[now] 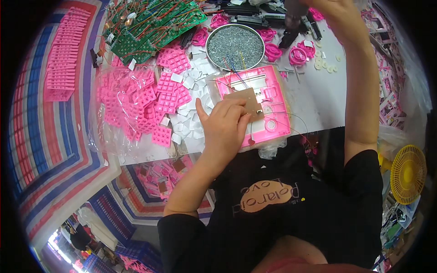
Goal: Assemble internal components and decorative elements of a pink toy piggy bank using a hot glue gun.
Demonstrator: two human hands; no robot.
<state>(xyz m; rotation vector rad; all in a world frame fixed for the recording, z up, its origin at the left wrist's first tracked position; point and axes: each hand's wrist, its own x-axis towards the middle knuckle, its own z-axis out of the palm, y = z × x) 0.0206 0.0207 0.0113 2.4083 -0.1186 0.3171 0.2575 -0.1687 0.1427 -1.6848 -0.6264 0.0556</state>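
So the pink casing [283, 107] sits on the table in front of the person, open side up, long axis running away from them with the far end leaning a bit left. Left hand [224, 119] is palm down, half open, fingers on the brown board [245, 96] inside; can't tell if it's gripping. Right hand [334, 6] is cut off up top by a dark tool [295, 17], so can't tell its grip.

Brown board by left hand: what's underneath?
Pink housing, its right side exposed. What lies directly beneath the brown board is covered; the left hand hides some of the board.
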